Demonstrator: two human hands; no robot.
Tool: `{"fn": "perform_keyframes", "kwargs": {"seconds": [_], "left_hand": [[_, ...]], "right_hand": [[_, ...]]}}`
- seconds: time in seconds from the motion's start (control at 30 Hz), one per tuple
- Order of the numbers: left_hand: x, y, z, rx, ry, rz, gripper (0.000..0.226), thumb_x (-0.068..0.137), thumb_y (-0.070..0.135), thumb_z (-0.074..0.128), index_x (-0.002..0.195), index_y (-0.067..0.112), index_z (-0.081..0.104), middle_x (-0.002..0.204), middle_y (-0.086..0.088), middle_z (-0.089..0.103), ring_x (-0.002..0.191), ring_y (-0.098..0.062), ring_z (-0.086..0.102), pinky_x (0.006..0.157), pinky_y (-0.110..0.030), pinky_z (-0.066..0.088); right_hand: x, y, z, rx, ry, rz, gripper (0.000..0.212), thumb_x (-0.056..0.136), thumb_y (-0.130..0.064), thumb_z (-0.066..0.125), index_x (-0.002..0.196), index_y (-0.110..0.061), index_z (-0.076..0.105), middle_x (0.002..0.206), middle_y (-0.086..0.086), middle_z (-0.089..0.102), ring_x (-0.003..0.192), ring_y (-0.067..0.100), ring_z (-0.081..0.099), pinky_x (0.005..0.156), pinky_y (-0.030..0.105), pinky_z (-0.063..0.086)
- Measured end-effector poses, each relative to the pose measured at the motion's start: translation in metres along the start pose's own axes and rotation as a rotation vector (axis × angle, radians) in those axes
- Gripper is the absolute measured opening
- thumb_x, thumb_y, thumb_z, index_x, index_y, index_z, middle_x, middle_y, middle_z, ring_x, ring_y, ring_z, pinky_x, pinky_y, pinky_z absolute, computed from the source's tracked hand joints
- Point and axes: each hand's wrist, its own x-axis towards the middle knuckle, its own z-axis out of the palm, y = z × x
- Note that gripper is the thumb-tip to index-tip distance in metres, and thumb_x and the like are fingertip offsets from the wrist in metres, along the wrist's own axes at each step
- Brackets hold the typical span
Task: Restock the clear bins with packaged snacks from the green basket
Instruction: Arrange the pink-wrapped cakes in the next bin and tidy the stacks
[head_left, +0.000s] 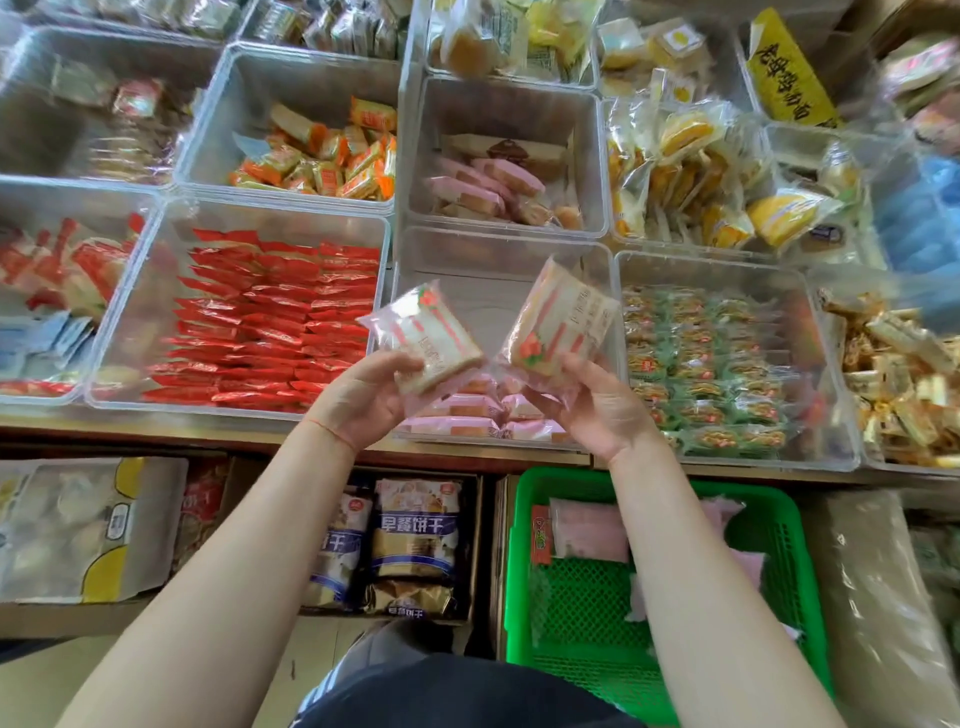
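both hands up over the front-centre clear bin, each w/ fingers clamped on one wrapped sandwich-cake snack: left hand grips the left packet, right hand grips the right packet, tilted, print side up. packets close but apart. that bin holds a low layer of pink packs at its near end, rest of it bare.

around: red packs bin to the left, green packs bin to the right, orange packs bin behind left, another pink-pack bin straight behind, yellow cakes behind right. nothing between hands and bin.

green basket below tabletop edge, right of centre, w/ a few pink packs left in it. box under the tabletop holds blue/gold bags w/ chinese writing; yellow sign top right also chinese. packet print too small to read.

shop display, bins packed edge to edge on a wood-edged tabletop.
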Motion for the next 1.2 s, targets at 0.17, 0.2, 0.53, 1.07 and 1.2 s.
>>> {"fn": "perform_keyframes", "kwargs": {"seconds": [0.17,0.2,0.53,1.07,1.2], "left_hand": [[0.025,0.021,0.008,0.308,-0.005,0.072,0.046,0.088,0.005,0.060,0.133,0.010,0.053,0.127,-0.016,0.064,0.119,-0.034,0.061,0.095,-0.050,0.053],[0.030,0.025,0.014,0.390,0.052,0.117,0.040,0.088,0.007,0.062,0.128,0.009,0.057,0.121,-0.014,0.067,0.115,-0.033,0.063,0.094,-0.048,0.054],[0.102,0.015,0.026,2.126,0.312,0.428,0.035,0.091,0.016,0.047,0.119,0.032,0.061,0.110,-0.007,0.068,0.101,-0.034,0.063,0.083,-0.037,0.045],[0.123,-0.037,0.002,2.337,0.225,-0.019,0.054,0.098,0.047,0.021,0.141,0.026,0.043,0.144,-0.010,0.046,0.132,-0.030,0.039,0.106,-0.050,0.025],[0.124,-0.037,0.001,2.326,0.216,-0.015,0.054,0.098,0.047,0.020,0.143,0.025,0.041,0.146,-0.011,0.044,0.133,-0.031,0.038,0.107,-0.049,0.024]], "right_hand": [[0.019,-0.014,0.001,-0.219,0.146,0.002,0.041,0.098,-0.036,0.055,0.133,-0.015,0.054,0.125,0.009,0.068,0.115,0.030,0.065,0.098,0.054,0.052],[0.023,-0.019,0.003,-0.337,0.183,-0.047,0.036,0.098,-0.035,0.057,0.129,-0.019,0.056,0.125,0.006,0.068,0.116,0.027,0.065,0.101,0.052,0.050],[0.076,-0.034,-0.005,-1.751,0.274,-0.480,0.034,0.090,-0.017,0.061,0.121,-0.031,0.062,0.115,-0.002,0.066,0.106,0.025,0.059,0.094,0.042,0.044],[0.103,0.018,-0.029,-2.199,0.013,0.084,0.047,0.099,-0.029,0.030,0.141,-0.025,0.049,0.143,0.009,0.053,0.131,0.028,0.046,0.113,0.054,0.023],[0.104,0.024,-0.034,-2.182,0.026,0.068,0.053,0.098,-0.034,0.023,0.146,-0.026,0.044,0.151,0.007,0.045,0.138,0.027,0.038,0.116,0.054,0.018]]}}
